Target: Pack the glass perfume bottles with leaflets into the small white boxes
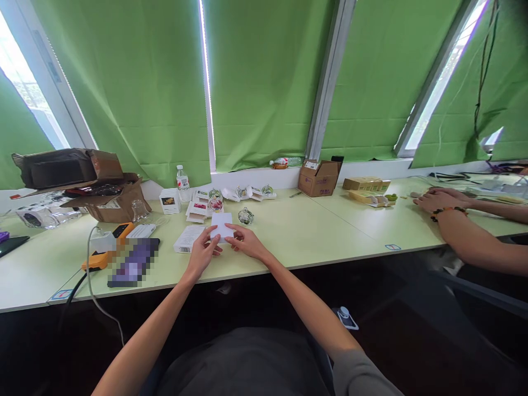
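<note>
Between my two hands is a small white box [222, 224], held up just over the table's front part. My left hand [203, 247] grips its left side, thumb on the near face. On the opposite side my right hand [246, 241] closes on it, thumb also on the face. A second white box with a barcode [189, 238] lies flat beside my left hand. Beyond my right hand sits a clear glass ornament [246, 215]. Behind the held box are a red-patterned glass ornament [215, 204] and opened white boxes with printed pictures [197, 208].
Left of my hands are a phone [134, 263], an orange power strip [95, 260] and cardboard boxes [117, 203]. A water bottle [182, 181] stands behind. Farther right are a brown carton [318, 179], a yellow box [369, 195] and another person's hands [439, 199].
</note>
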Tool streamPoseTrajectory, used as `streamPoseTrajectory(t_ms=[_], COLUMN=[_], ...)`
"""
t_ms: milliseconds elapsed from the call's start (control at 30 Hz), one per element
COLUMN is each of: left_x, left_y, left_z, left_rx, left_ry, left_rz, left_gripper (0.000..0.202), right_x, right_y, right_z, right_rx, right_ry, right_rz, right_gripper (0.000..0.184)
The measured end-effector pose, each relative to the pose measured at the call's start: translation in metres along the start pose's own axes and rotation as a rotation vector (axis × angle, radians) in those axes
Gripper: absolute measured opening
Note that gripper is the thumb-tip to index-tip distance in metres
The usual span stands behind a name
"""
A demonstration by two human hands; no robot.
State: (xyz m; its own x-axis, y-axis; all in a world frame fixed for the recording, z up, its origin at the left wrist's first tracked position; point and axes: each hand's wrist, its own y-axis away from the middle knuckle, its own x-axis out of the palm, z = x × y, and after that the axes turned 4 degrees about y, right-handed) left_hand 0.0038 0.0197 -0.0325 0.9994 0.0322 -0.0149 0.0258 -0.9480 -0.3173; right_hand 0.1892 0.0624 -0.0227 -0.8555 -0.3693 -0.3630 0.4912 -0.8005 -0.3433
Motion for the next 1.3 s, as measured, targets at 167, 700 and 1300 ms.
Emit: streamPoseTrajectory(t_ms=[167,700,1300], left_x=[0.0007,0.0017,0.0004], left_y=[0.0004,0.0024,0.0002], left_z=[-0.0021,-0.0040,0.0004], left_rx=[-0.003,-0.005,0.016], left_ry=[0.012,-0.003,-0.008], left_rz=[-0.001,0.008,0.011], left_gripper=[0.058,0.062,0.061], right_x=[0.0011,0.0005,-0.0001], right_y=[-0.0004,-0.0010,0.0002], right_z=[0.0009,-0.0015,0.0019], right_rx=[0.031,0.025,0.012], right_ry=[0.014,0.012,0.017], right_rz=[-0.010,-0.023,-0.005], right_gripper=[0.060,0.075,0.081])
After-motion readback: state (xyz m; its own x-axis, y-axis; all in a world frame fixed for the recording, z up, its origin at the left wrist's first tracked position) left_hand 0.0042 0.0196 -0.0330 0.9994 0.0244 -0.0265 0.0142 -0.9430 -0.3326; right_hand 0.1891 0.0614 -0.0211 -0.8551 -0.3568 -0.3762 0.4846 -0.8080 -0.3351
